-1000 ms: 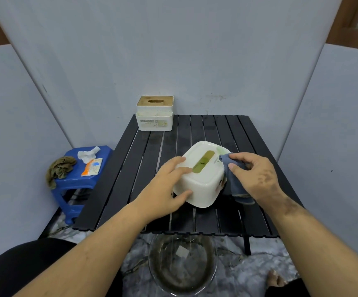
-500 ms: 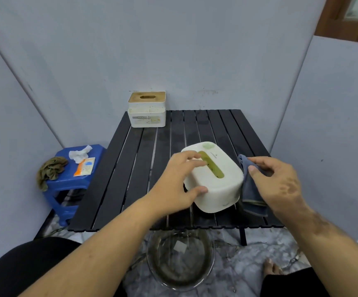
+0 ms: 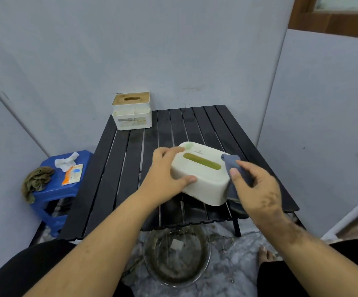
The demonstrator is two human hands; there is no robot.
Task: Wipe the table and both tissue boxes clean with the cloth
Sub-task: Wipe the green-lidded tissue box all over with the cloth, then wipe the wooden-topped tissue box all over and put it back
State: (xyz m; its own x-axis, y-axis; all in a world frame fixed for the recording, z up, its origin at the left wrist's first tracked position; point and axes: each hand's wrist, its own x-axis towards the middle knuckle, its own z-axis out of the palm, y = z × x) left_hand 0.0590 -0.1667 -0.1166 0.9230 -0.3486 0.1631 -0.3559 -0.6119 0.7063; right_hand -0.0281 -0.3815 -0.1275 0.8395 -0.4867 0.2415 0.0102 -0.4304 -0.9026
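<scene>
The black slatted table (image 3: 131,168) is seen from its near edge, enclosed by grey panels. At its far left corner a wooden-lidded tissue box (image 3: 132,111) stands upright and apart from the hands.

On the near right part of the table, the white tissue box (image 3: 203,176) is held tipped, its near end raised off the slats. Half a second ago it lay at a similar angle, with the cloth against its right side wall; since then the cloth has been brought up onto the top right corner. It is judged that wiping has passed from the side to the lid, so this box is partly done while the far box looks untouched.

The long axis of the white box, shown by its green slot, runs from far left to near right, with the slot facing up and towards the camera.

The box is gripped at its left end by the left hand (image 3: 166,174), fingers curled over the far edge, thumb on the near wall. The blue-grey cloth (image 3: 233,168) is pinched by the right hand (image 3: 257,189), thumb pressed on top.
</scene>
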